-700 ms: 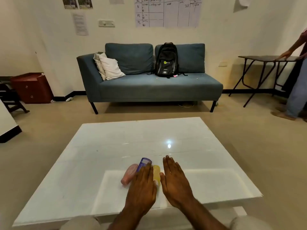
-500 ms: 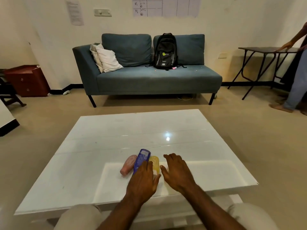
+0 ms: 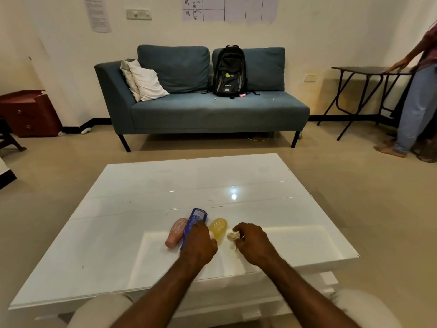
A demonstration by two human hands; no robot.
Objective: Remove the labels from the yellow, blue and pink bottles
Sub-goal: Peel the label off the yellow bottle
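Three small bottles lie side by side near the front of the white table (image 3: 146, 185): a pink bottle (image 3: 176, 231) on the left, a blue bottle (image 3: 194, 220) with a printed label in the middle, a yellow bottle (image 3: 218, 226) on the right. My left hand (image 3: 199, 242) lies curled over the near ends of the blue and yellow bottles; whether it grips one I cannot tell. My right hand (image 3: 253, 242) sits just right of the yellow bottle, fingers pinched on a small pale scrap, seemingly a peeled label (image 3: 232, 236).
A blue sofa (image 3: 203, 110) with a black backpack (image 3: 229, 72) and white pillows stands beyond the table. A person (image 3: 418, 95) stands at a dark folding table (image 3: 369, 72) at the far right. A red cabinet (image 3: 28, 113) is at the left wall.
Both hands went from flat on the table to curled. The right hand drew away rightward from the yellow bottle with a pale scrap in its fingers. The camera tilted down.
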